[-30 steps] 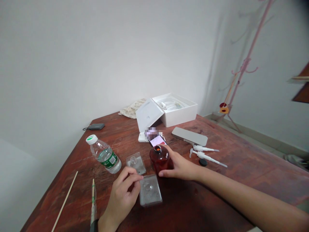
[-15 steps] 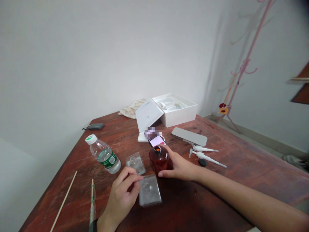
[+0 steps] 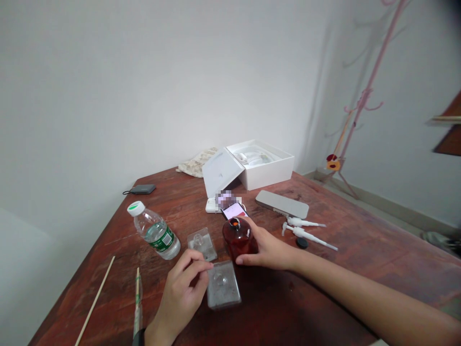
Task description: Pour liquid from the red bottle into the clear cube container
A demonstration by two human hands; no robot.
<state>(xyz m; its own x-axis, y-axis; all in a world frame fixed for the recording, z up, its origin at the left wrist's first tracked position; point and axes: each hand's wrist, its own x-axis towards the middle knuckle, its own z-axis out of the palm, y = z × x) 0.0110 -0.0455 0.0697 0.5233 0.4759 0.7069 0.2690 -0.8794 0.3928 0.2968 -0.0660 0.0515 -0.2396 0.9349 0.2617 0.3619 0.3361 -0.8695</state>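
Dark red and glossy, the open-necked bottle (image 3: 238, 242) stands upright towards the middle of the worktop (image 3: 277, 307), and our right hand (image 3: 270, 250) has its fingers clamped around it, the thumb across the near side. Our left hand (image 3: 188, 287) is half curled over the left edge of the nearer clear square piece (image 3: 225, 290); its fingers are bent and loosely gathered, and we cannot tell whether they touch that piece or pinch anything small. A second clear square piece (image 3: 209, 248) lies just beyond, with the water bottle (image 3: 160, 238) to its left. Right of our grip we have two white pump heads (image 3: 308, 234) and a black cap (image 3: 301, 243), with a silver case (image 3: 283, 204) behind them. Just behind the dark red bottle, our phone (image 3: 235, 210) lies with its screen lit.
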